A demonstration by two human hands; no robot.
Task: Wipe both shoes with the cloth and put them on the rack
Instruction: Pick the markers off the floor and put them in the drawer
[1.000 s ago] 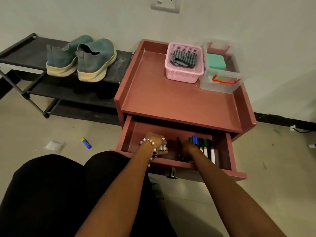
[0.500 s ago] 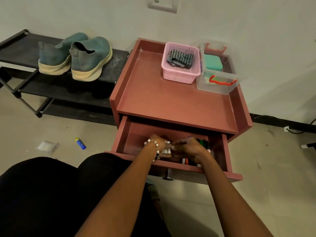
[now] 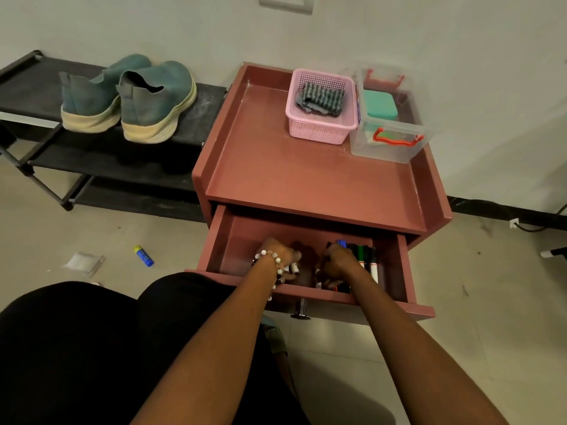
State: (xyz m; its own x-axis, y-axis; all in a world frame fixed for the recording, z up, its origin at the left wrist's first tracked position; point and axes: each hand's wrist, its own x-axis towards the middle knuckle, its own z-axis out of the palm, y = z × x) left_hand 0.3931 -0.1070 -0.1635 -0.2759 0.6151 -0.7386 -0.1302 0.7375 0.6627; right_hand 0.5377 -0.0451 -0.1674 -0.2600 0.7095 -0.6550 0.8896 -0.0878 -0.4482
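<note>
Two teal shoes, the left shoe and the right shoe, stand side by side on the top shelf of the black rack, heels toward me. A grey striped cloth lies folded in the pink basket on the reddish cabinet. Both my hands are down in the open drawer. My left hand, with a bead bracelet, grips a few white-ended markers. My right hand curls over the row of markers at the drawer's right; its fingertips are hidden.
A clear box with red handles and a mint item stands beside the basket. The cabinet top has raised side walls. On the floor lie a blue glue stick and a small plastic bag. My dark-clothed knees fill the lower left.
Half a second ago my hands met in the middle of the drawer. They have parted, and my right hand has moved back right onto the marker row.
</note>
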